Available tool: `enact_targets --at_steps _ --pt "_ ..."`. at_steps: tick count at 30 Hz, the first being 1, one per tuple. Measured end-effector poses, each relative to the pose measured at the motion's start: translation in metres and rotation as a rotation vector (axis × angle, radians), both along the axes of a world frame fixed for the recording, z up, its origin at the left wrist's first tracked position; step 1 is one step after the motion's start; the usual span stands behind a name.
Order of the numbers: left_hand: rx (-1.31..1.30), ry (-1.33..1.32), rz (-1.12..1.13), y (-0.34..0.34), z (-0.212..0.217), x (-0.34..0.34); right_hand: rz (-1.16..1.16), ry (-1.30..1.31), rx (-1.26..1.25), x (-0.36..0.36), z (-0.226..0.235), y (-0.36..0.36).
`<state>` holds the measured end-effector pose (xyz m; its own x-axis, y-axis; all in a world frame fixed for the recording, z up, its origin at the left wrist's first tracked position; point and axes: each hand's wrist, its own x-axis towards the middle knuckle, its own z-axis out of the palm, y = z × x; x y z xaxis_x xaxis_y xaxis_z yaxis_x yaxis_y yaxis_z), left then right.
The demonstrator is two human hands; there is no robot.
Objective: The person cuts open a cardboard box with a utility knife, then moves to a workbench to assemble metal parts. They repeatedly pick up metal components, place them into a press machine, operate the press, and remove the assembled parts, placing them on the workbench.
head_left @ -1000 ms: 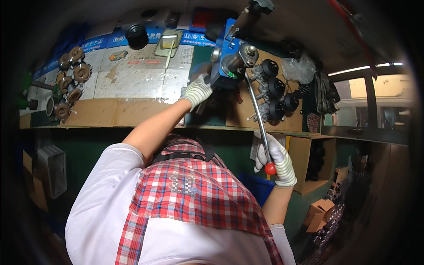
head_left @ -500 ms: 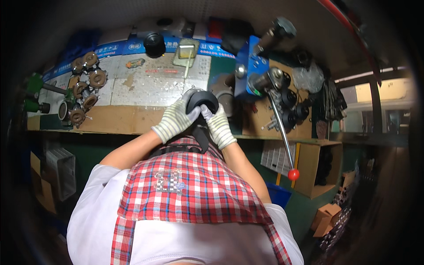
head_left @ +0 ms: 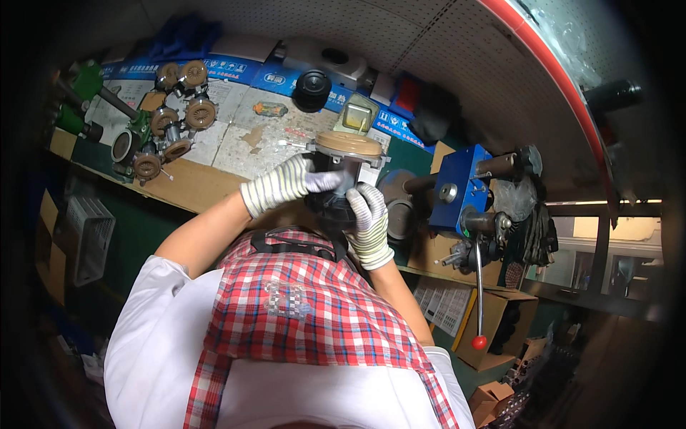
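Note:
Both of my hands wear white striped gloves and hold one round assembly at the front edge of the bench. On top it has a wide brown disc with a metal flange under it; below is a black cup-shaped body. My left hand is closed around its left side, the thumb across the front. My right hand grips the lower right side with bent fingers. Right of it stands a blue lever press, whose long handle ends in a red knob.
Several brown-topped assemblies cluster at the left, beside a green clamp-like tool. Behind my hands are a black round part and a small tray of yellowish stuff. A cardboard box stands below the bench at the right.
The black piece in my hands has tipped, so the brown disc and metal flange now show on top. My right hand has shifted lower on it. The whole view has turned and moved.

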<state>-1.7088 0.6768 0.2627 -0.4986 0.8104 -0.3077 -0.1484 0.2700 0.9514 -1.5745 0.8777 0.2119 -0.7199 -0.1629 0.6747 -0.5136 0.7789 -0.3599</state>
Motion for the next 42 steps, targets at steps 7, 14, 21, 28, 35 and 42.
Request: enact_targets --at_steps 7,14,21,28,35,42 --pt "0.244 -0.015 0.094 0.013 -0.038 -0.012 -0.038 -0.056 0.191 -0.015 0.025 -0.006" --pt "0.375 -0.266 0.208 0.034 -0.048 0.006 -0.149 -0.098 0.544 -0.004 0.041 -0.031" --pt "0.524 -0.332 0.131 0.037 -0.053 0.01 -0.182 -0.089 0.211 0.028 0.049 -0.011" --pt "0.417 -0.294 0.016 0.045 -0.059 0.024 -0.186 -0.17 0.057 0.055 0.025 0.019" --pt "-0.08 -0.914 -0.053 0.105 -0.079 0.079 -0.35 -0.467 -0.412 0.131 -0.017 0.038" --pt "-0.127 -1.081 -0.594 0.163 -0.117 0.133 -0.906 -0.651 -1.206 0.271 -0.055 0.147"
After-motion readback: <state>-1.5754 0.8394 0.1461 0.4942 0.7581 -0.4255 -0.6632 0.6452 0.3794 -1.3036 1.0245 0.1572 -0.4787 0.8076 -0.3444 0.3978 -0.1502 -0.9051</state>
